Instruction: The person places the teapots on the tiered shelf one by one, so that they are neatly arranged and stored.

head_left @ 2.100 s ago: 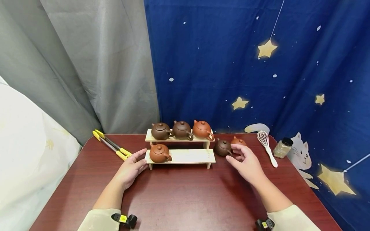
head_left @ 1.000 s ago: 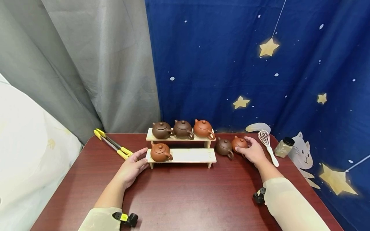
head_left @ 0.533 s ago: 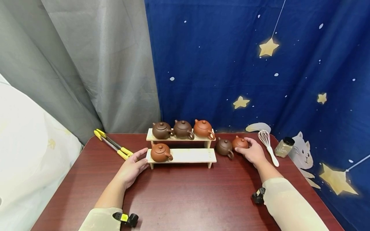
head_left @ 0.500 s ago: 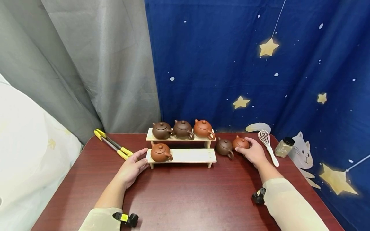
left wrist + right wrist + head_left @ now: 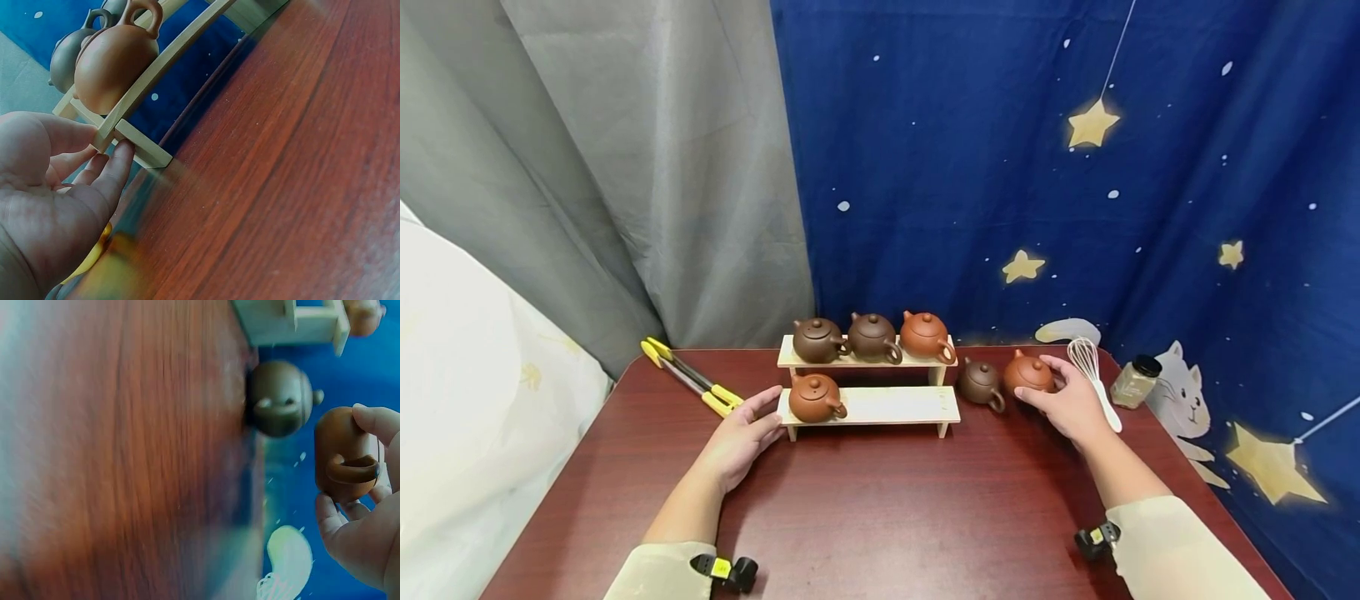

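My right hand grips a reddish-brown clay teapot between thumb and fingers, with its handle showing in the right wrist view. The held teapot appears raised off the table. Beside it a dark brown teapot stands on the table. With thumb and fingertips, my left hand holds the left end of a two-step wooden stand. On the lower step sits a reddish-brown teapot, at the left. The upper step carries two dark teapots and a reddish-brown teapot at its right end.
Yellow-handled tongs lie on the table at the left, close to my left hand. To the right are a white whisk and a black-lidded jar. Curtains hang behind the table's far edge.
My right hand has moved from beside the dark teapot to the reddish-brown one, gripped it and lifted it slightly, a little to the right. My left hand stays at the stand.
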`<act>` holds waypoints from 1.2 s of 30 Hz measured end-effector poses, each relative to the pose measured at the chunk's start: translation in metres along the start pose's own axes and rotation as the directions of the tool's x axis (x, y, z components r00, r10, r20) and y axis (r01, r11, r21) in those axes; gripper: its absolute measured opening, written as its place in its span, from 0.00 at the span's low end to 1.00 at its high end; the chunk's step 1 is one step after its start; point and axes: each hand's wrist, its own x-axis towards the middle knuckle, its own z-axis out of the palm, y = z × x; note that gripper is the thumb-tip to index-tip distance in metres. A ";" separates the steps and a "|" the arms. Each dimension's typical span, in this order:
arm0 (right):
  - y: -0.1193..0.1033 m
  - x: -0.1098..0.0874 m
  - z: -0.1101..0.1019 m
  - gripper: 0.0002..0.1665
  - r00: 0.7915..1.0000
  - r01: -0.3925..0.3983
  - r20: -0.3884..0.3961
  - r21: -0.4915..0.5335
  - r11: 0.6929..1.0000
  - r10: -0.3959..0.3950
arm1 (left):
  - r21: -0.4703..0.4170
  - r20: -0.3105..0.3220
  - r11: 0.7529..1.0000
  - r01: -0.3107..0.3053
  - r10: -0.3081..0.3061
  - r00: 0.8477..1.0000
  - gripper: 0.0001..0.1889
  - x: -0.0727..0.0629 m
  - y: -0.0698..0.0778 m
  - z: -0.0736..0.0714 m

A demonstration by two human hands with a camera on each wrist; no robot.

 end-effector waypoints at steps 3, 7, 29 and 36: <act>-0.010 -0.012 0.002 0.52 1.000 0.016 0.012 0.003 1.000 -0.016 | -0.002 0.000 1.000 0.000 0.000 1.000 0.35 0.000 -0.001 0.000; -0.026 -0.028 0.010 0.49 0.998 0.051 0.037 0.026 0.998 -0.052 | -0.008 -0.003 1.000 0.001 -0.001 1.000 0.35 0.000 -0.001 0.000; -0.091 -0.068 0.089 0.48 0.952 0.103 0.243 0.309 0.946 -0.184 | 0.003 0.000 1.000 -0.003 0.003 1.000 0.35 -0.001 -0.001 0.000; -0.102 -0.065 0.114 0.48 0.947 0.092 0.269 0.306 0.948 -0.178 | 0.001 -0.002 1.000 -0.001 0.001 1.000 0.34 -0.001 -0.001 0.000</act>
